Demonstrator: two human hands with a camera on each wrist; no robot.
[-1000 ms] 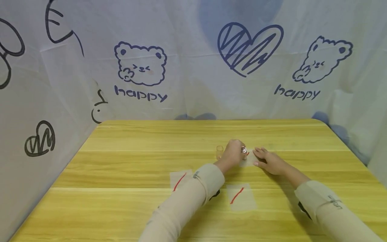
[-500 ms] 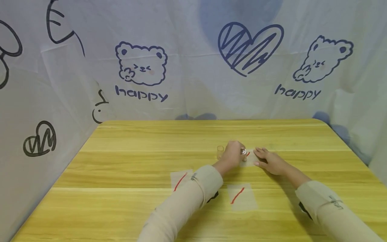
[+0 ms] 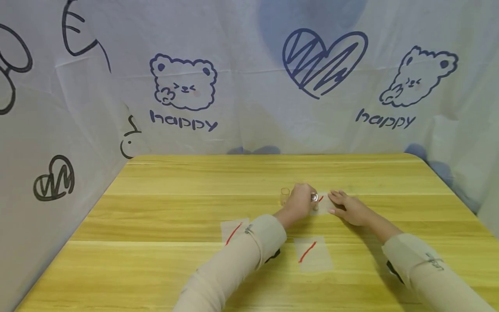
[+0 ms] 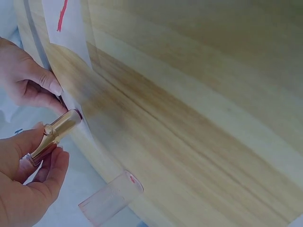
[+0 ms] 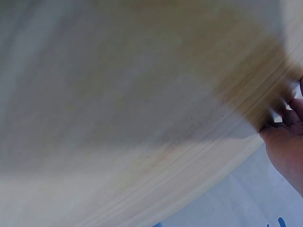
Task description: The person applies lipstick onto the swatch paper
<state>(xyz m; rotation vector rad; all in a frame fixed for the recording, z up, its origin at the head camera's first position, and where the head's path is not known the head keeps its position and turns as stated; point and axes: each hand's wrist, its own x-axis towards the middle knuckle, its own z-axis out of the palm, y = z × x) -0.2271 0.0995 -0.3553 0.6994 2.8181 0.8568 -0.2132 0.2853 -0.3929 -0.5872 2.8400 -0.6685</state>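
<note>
My left hand (image 3: 299, 202) pinches a lipstick (image 4: 60, 130) with a shiny gold tube, tilted with its tip down at a small white sheet of paper (image 3: 324, 209). A short red stroke (image 3: 321, 199) shows on that paper beside the fingers. My right hand (image 3: 351, 209) rests with fingers extended at the sheet's right edge; the right wrist view catches only part of this hand (image 5: 286, 149). A clear cap (image 3: 285, 197) stands upright on the table just left of my left hand, and the left wrist view shows this see-through cap (image 4: 111, 197) too.
Nearer on the wooden table (image 3: 156, 208) lie two more small sheets: a left paper (image 3: 226, 227), partly under my left sleeve, and a middle paper (image 3: 319, 260). Each bears a slanted red line. A white cloth (image 3: 249, 104) with drawings hangs behind the table.
My left hand has drawn slightly toward me with the lipstick, and more of the red stroke shows on the far sheet. The right hand stays in place on the paper.
</note>
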